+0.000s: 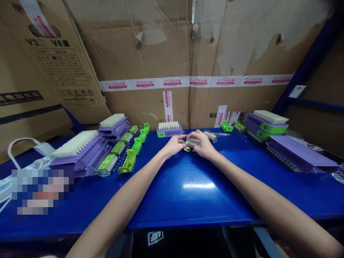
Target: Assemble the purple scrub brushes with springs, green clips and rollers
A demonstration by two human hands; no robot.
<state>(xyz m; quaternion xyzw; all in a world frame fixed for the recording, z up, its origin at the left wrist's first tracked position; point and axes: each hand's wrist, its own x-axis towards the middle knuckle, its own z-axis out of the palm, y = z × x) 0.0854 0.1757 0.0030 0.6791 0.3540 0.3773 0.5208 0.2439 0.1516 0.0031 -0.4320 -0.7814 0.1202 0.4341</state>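
Centrally, left hand (175, 146): its fingers are closing around the edge of a small green part (187, 147), low over the blue table (172, 193).
Right hand (203, 144): its fingers are curling around a metal spring (194, 142), which is lying sideways just beside the green part; whether the two are touching, I cannot tell.
Middle brush (170, 129): it is standing beyond the hands, near the cardboard, with its pale bristles pointing up from a purple and green body.
Left brushes (76, 145): they are sitting in stacks, with pale bristles facing up on the top ones.
Green brackets (137, 146): they are forming a slanting row to the right of those stacks, with loose springs (122, 157) and green-topped blocks (118, 146) lying alongside.
Pale roller (211, 136): it is resting just beyond the right hand.
Right bracket (227, 126): it is lying near another green-topped block (239, 126).
Right brushes (270, 117): they are lying piled up, one with bristles up, others with bristles down.
Cardboard (139, 104): it is rising behind everything, with printed tape (172, 82) running across it.
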